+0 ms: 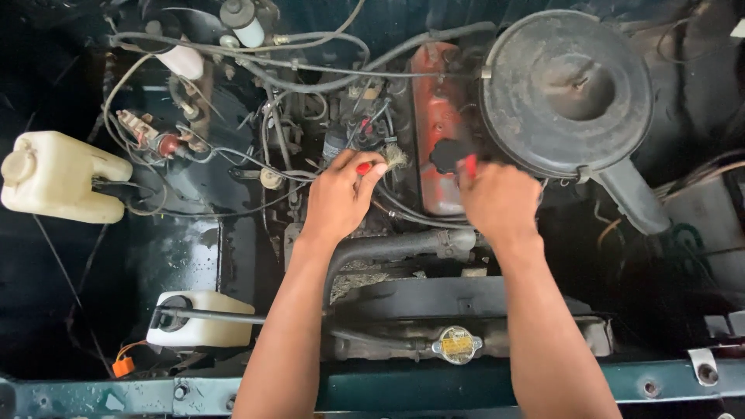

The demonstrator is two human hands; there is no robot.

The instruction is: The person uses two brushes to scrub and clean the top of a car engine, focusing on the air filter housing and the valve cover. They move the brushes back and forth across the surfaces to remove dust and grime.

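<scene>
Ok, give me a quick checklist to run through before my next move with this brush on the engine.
1. Left hand grips the small red-handled brush: ok.
2. Bristles clear of the thin grey wires: cannot tell, they run close by.
3. Right hand on the red painted valve cover near the black oil filler cap: ok; what it holds is blurred.
4. Oil filler cap seated: cannot tell.
5. Brass-coloured radiator cap on: ok.
6. Round black air cleaner housing in place: ok.

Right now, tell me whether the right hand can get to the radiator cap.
Probably yes: the right hand is over the red valve cover, and nothing but open space above the hose lies between it and the radiator cap.
</scene>
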